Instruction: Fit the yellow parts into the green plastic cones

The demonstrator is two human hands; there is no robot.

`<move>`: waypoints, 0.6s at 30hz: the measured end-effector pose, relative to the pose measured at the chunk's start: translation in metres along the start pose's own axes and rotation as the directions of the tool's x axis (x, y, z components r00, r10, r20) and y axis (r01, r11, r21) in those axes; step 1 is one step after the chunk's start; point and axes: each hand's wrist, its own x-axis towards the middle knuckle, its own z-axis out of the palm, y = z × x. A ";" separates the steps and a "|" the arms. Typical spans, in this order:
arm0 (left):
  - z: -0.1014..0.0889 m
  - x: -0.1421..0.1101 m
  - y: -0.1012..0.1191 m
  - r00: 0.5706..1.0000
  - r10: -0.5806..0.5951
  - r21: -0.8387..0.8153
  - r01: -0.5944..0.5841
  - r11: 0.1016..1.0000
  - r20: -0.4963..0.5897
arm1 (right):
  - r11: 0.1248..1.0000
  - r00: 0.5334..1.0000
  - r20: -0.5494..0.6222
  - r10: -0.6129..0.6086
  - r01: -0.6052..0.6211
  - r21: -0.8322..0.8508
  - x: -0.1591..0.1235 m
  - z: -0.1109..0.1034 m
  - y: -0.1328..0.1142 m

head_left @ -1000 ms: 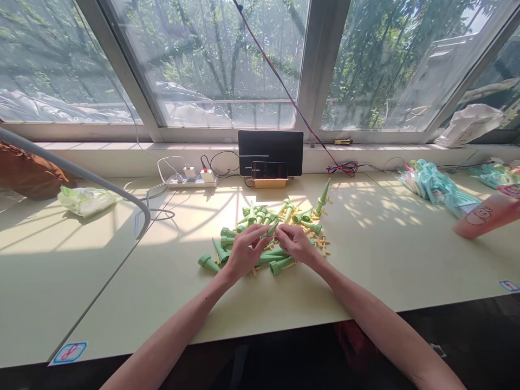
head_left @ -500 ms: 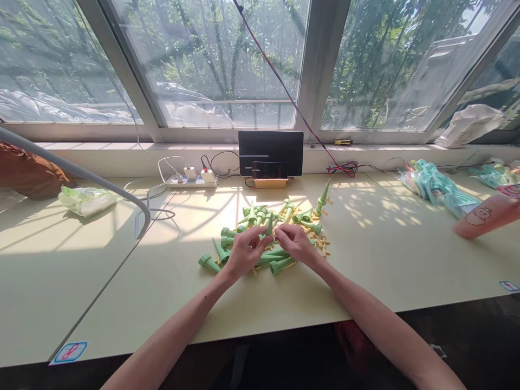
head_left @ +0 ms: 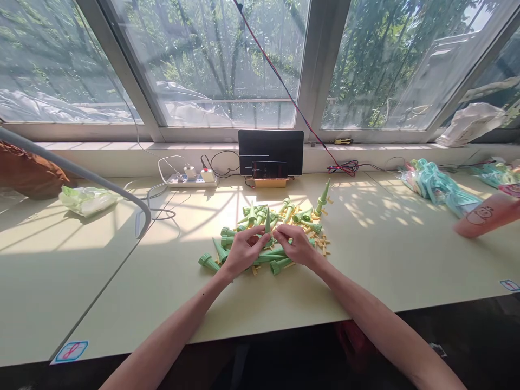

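Observation:
My left hand is closed around a green plastic watering spike, whose tip points upward. Close beside it, my right hand pinches with thumb and forefinger at the spike's side; anything between those fingertips is hidden. Under and around both hands lies a pile of green spikes with ribbed caps, such as the capped spike at the left. Small yellow valve pieces are scattered at the right of the pile. One assembled spike stands upright at the back right, with a yellow valve on it.
A tablet and a phone lean on a stand behind the pile. A power strip with cables sits left of them. A grey metal tube crosses the left side. Bagged turquoise items and a pink cup are right.
The spike in my left hand has shifted slightly left and stands more upright. My right hand has stayed close to it, still pinching. The pile looks the same.

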 end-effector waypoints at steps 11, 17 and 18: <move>0.000 0.002 -0.010 0.917 0.398 0.258 -0.387 0.885 0.010 | 0.849 0.956 0.153 0.252 -0.294 0.439 0.001 0.000 0.000; 0.000 0.002 -0.010 0.901 0.433 0.312 -0.413 0.856 0.005 | 0.844 0.959 0.123 0.255 -0.283 0.456 0.003 0.000 0.000; 0.001 0.002 -0.010 0.902 0.432 0.317 -0.410 0.855 0.001 | 0.846 0.960 0.115 0.257 -0.281 0.452 0.003 0.000 0.000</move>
